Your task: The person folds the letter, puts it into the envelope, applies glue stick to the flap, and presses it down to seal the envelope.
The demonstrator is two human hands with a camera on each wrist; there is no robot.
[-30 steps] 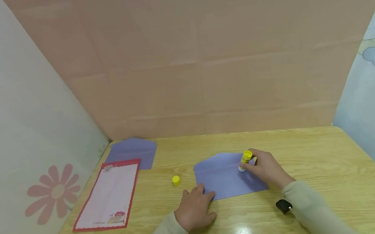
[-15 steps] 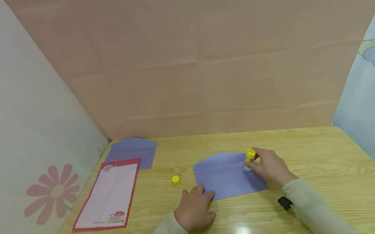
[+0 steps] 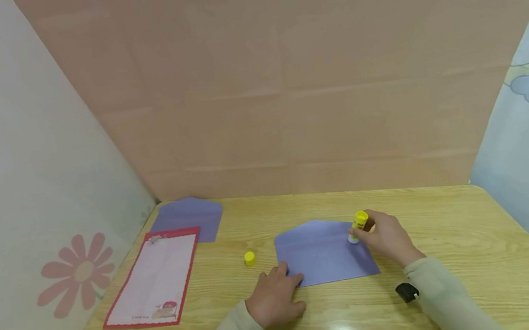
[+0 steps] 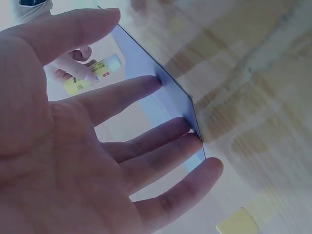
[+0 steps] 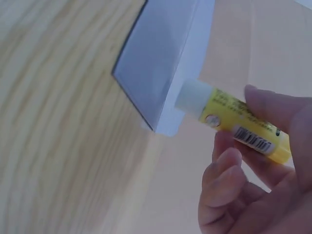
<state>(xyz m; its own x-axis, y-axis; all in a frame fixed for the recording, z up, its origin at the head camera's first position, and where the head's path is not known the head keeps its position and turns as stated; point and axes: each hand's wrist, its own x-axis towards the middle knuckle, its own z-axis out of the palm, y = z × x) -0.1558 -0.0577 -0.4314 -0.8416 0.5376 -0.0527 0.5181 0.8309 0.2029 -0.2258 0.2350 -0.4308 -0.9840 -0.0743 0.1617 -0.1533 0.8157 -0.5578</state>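
Observation:
A purple envelope (image 3: 325,259) lies on the table with its pointed flap unfolded toward the back. My right hand (image 3: 388,238) pinches a yellow glue stick (image 3: 359,221) between thumb and fingers, its white end down at the right part of the flap. In the right wrist view the white tip of the glue stick (image 5: 234,122) overlaps the flap's edge. My left hand (image 3: 275,298) rests at the envelope's lower left corner. Its fingers are spread and fairly straight, the fingertips (image 4: 183,124) pressing on the paper's edge in the left wrist view.
A small yellow cap (image 3: 249,258) stands on the table left of the envelope. Farther left, a red-bordered sheet of letter paper (image 3: 152,280) partly covers a second purple envelope (image 3: 191,213). Walls (image 3: 281,102) rise at the back and both sides of the wooden table (image 3: 456,235).
My right hand has slid the glue stick a little rightward along the flap, with its tilt changing. The left hand stays in place. The head view has shifted slightly.

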